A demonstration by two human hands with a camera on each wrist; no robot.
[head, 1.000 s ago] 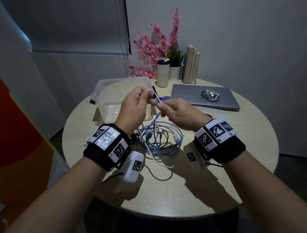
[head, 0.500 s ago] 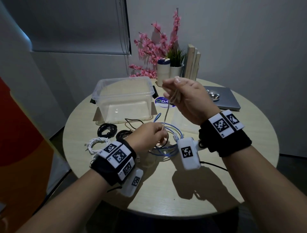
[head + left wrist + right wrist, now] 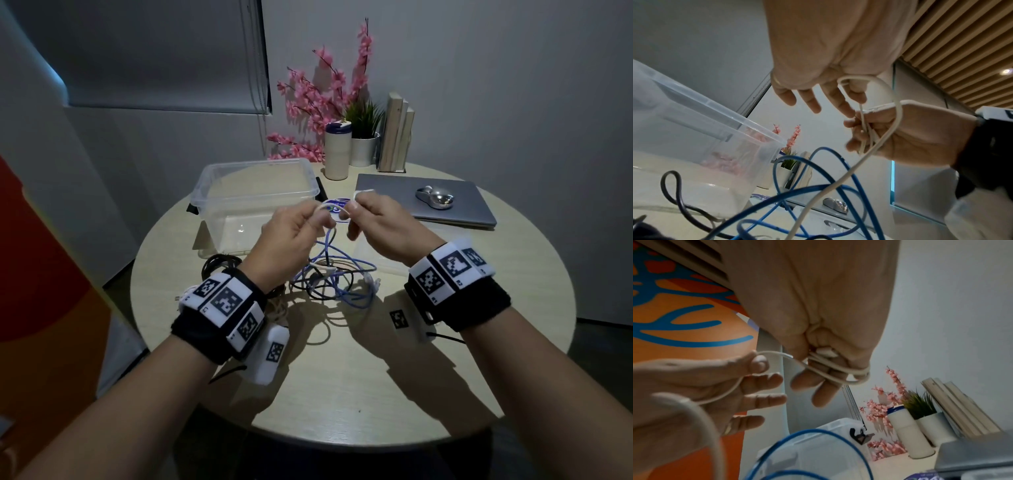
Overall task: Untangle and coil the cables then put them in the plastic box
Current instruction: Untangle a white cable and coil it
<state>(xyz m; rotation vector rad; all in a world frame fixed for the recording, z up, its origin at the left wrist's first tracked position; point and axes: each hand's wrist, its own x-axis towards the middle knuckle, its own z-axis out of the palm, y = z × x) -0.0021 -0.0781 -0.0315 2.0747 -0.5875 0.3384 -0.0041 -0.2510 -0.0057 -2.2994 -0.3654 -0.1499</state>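
Both hands are raised over the tangle on the round table (image 3: 342, 377). My right hand (image 3: 354, 205) has a thin white cable (image 3: 329, 207) wound in loops round its fingers (image 3: 830, 374), with the thumb pressed on the cable's end. My left hand (image 3: 320, 221) pinches the same white cable (image 3: 777, 354) a short way off; the free length drops down (image 3: 838, 183) into the tangle. A blue cable (image 3: 346, 274) and a black one lie tangled below. The clear plastic box (image 3: 253, 192) stands behind, left of the hands.
Coiled black cables (image 3: 219, 263) lie by the box, left of my left wrist. A closed laptop (image 3: 445, 212) with a shiny object (image 3: 435, 198) on it sits at the back right. A cup (image 3: 337, 150), plant pot, books and pink flowers line the far edge.
Half a second ago my right hand was lifted high and my left was down at the tangle. Now the left has risen and the right has dropped, so they meet on the white cable.
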